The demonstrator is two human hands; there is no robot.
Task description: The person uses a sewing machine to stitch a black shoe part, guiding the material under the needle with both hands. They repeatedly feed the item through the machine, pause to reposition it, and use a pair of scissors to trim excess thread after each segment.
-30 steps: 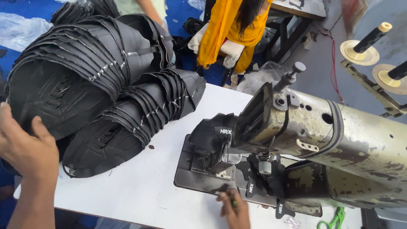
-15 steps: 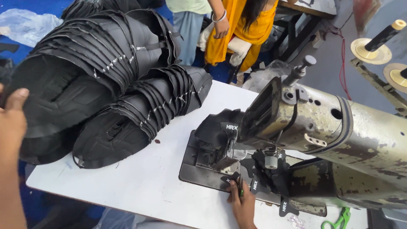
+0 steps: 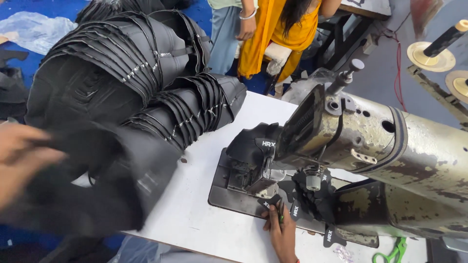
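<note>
The left hand [image 3: 22,163] – blurred – grips a black fabric piece [image 3: 112,185] left of the sewing machine [image 3: 380,151]. The right hand [image 3: 282,229] pinches a small black piece [image 3: 273,202] just below the needle.

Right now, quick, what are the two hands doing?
Left hand: blurred, gripping a black fabric piece pulled from the stack.
Right hand: fingers on small black pieces by the sewing machine needle; grip cannot be told.

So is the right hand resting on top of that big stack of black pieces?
No, the right hand lies on the dark plate by the sewing machine, well apart from the stack of black pieces.
</note>
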